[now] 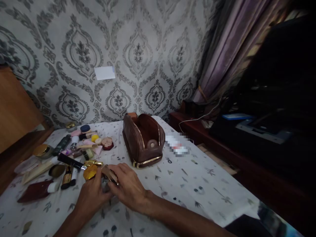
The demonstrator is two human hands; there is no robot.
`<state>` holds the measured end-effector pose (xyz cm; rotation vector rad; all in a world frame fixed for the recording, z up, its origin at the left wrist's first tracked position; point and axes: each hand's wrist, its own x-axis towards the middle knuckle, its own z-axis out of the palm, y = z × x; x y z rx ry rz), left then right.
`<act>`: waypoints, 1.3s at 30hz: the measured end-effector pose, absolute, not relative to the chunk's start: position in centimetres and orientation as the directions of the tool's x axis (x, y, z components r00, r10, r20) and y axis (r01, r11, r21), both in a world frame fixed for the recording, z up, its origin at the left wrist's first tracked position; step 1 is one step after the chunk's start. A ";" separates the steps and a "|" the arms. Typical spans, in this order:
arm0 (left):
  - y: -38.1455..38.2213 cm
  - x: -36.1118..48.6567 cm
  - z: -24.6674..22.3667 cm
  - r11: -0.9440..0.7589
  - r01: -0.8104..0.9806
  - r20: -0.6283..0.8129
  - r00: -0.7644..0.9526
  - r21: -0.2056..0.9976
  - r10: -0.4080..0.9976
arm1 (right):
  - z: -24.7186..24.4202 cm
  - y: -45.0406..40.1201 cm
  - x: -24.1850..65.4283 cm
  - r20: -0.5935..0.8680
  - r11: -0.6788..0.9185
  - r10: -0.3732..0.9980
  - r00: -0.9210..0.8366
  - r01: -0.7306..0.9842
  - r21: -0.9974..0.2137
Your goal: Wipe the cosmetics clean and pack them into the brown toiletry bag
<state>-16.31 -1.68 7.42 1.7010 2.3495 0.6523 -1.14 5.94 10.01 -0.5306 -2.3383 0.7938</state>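
In my head camera's view, my right hand (129,184) grips a small gold-edged case (110,174); my left hand (92,194) meets it, but I can't tell how tightly those fingers close. The brown leather toiletry bag (149,153) stands just beyond, already unzipped. The handling looks unfinished: a maroon bottle (34,192) and many cosmetics (107,142) lie loose leftward on the patterned tablecloth (192,184), outside the bag.

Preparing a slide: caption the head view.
Left hand and right hand handle a small item near cosmetics and an open brown bag.
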 end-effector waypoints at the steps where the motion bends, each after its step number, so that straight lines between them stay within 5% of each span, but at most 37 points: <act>1: -1.6 -16.3 7.3 0.262 0.861 0.122 -0.345 0.437 0.931 | 10.1 6.1 -1.0 0.435 0.756 0.515 -0.739 0.152 -0.636; 8: -1.4 -17.0 6.0 0.140 0.769 0.217 -0.343 0.624 0.914 | 12.5 7.6 1.4 0.506 0.685 0.572 -0.646 0.037 -0.727; 15: -1.4 -18.2 5.1 0.142 0.781 0.171 -0.304 0.609 0.937 | 20.1 13.2 6.1 0.599 0.616 0.721 -0.350 -0.073 -0.784; 20: -1.3 -17.8 4.6 0.105 0.794 0.240 -0.302 0.599 0.923 | 24.0 19.8 6.5 0.714 0.779 0.626 -0.315 0.295 -0.553; 25: -1.2 -17.0 4.3 0.064 0.779 0.350 -0.351 0.623 0.868 | 23.0 24.5 2.5 0.392 0.652 0.752 -0.530 0.686 -0.323; 39: -1.1 -19.2 3.8 -0.102 0.882 0.397 -0.101 0.460 0.912 | 16.9 29.8 -3.2 0.056 0.566 0.823 -0.565 0.812 -0.143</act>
